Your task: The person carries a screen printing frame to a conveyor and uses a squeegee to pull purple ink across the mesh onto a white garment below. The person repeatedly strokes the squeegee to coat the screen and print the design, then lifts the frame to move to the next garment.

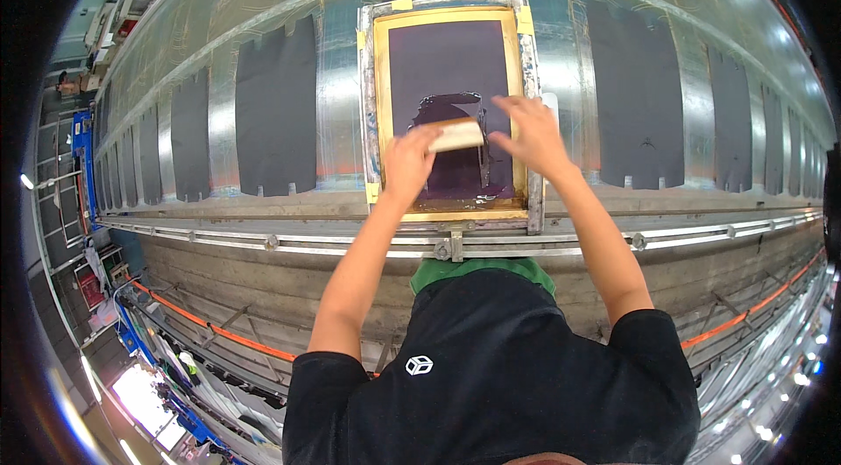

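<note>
A screen-printing frame (531, 115) with a yellow inner border lies flat in front of me. Dark, glossy ink (445, 174) pools over the nearer half of its mesh. My left hand (410, 161) is closed round the left end of a squeegee (460, 135) with a pale wooden handle. The squeegee stands over the ink; its lower edge is hard to see. Off its right end is my right hand (533, 134), its thumb and fingers spread and holding nothing. The fingers hover above the frame's right side.
Dark grey fabric pieces (277, 110) lie along the long, shiny table (337, 97) on both sides of the frame, another large one (638, 97) to the right. A metal rail (368, 242) runs along the near edge, with a clamp (454, 244) at the frame. A green cloth (482, 271) shows at my waist.
</note>
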Motion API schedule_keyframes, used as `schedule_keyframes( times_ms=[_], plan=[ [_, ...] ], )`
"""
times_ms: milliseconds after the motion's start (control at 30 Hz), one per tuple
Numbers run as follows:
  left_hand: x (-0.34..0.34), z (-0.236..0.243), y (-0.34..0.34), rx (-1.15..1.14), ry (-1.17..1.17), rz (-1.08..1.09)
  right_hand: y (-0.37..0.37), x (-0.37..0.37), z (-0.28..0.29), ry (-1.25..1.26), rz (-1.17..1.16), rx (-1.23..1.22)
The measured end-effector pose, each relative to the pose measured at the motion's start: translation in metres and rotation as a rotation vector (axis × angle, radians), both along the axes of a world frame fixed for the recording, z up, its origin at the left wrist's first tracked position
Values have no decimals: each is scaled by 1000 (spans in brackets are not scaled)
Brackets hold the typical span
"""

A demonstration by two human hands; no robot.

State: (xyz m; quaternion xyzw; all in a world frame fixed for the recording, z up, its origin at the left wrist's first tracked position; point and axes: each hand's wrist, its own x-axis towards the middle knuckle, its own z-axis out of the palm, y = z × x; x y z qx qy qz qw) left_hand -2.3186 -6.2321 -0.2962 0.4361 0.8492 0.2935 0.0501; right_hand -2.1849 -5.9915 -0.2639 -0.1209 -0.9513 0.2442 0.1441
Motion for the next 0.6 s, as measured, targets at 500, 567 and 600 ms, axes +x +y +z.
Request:
schedule_keyframes(
  times_ms=[500,567,600],
  plan=[
    [38,-13,-36,-42,49,-77,-89,44,-23,-108,40,-54],
    [16,-5,-19,23,88,-62,-71,21,-22,-26,33,1],
    [-1,-3,-7,42,96,-56,-60,4,-19,4,26,7]
  ],
)
